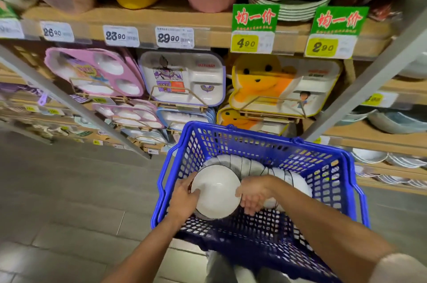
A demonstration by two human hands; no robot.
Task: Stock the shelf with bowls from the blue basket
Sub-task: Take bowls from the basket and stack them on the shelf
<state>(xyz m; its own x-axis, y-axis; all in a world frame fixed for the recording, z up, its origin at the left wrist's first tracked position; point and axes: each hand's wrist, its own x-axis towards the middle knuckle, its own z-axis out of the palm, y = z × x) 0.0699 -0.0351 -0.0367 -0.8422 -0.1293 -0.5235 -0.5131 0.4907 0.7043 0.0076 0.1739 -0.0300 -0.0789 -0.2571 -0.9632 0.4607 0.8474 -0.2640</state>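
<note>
Where my left hand (183,200) meets the white bowl (216,192), the thumb lies over the rim and the other fingers curl behind it, pinching the bowl's left edge. Across the bowl my right hand (254,195) presses flat against the right edge, its fingers (250,207) spread and fairly straight, pointing down. The bowl stands on its side between the two hands, its hollow facing me.

Just beyond the fingers, a row of bowls (249,164) of the same white lies nested on its side, curving away behind my right wrist. Hands and bowls alike sit inside the blue basket (323,178); its mesh walls rise around them on every side, and I cannot tell what carries it.

Farther out, past the basket's far rim, three kinds of divided plates lean upright — a pink one (92,72) up and to the left of my hands, a white one (182,79) straight ahead, a yellow bear one (277,84) to the right. Above them runs the wooden shelf (215,35), fronted with price tags (121,35) and bearing stacked yellow and pink bowls. Well off to the right of my fingers, more bowls (392,121) sit on lower boards. Left of the basket lies grey tiled floor (57,190).
</note>
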